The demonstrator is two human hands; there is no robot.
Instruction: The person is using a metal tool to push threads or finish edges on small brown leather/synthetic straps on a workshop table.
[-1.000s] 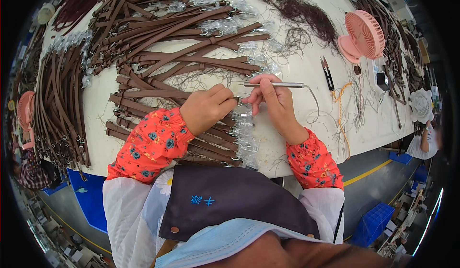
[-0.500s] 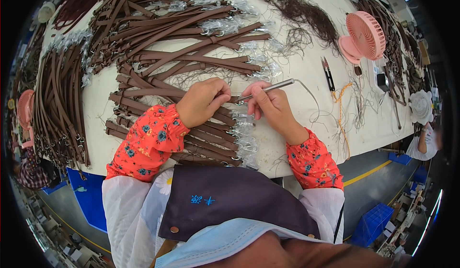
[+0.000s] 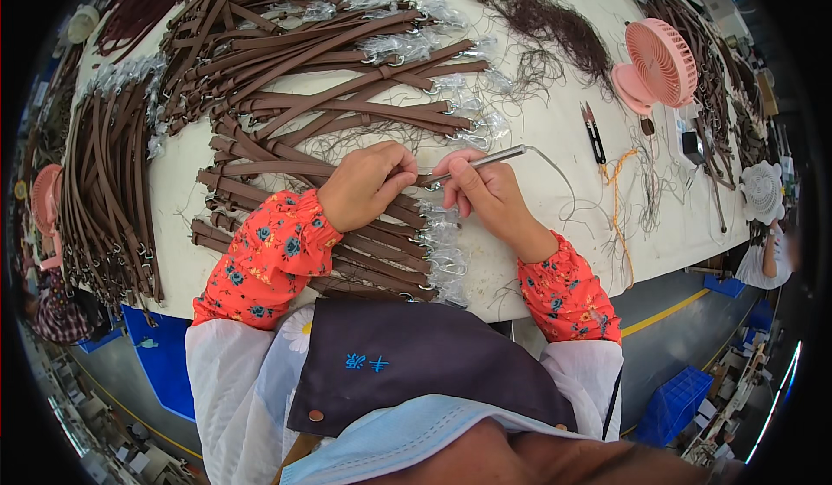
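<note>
My left hand (image 3: 366, 187) is closed, thumb and fingers pinched on a brown strap (image 3: 286, 167) whose end comes out just right of the fingertips. My right hand (image 3: 490, 197) grips a slim metal pen-shaped tool (image 3: 501, 155) with a thin grey cord (image 3: 562, 173) trailing from its back end. The tool slants down to the left, its tip close to the strap's end beside my left fingers. Whether the tip touches the strap I cannot make out. Under both hands lies a row of similar straps (image 3: 381, 247), their metal clasps wrapped in clear plastic (image 3: 446, 251).
More brown straps lie piled at the back (image 3: 286, 43) and left (image 3: 104, 182) of the white table (image 3: 529, 268). A tangle of dark threads (image 3: 555, 26), a pink fan (image 3: 659, 65), thread snips (image 3: 594, 134) and an orange cord (image 3: 617, 216) lie to the right. Blue crates (image 3: 680, 403) stand on the floor.
My right hand and the tool have shifted very slightly to the left. My left hand has stayed in place with its pinch unchanged.
</note>
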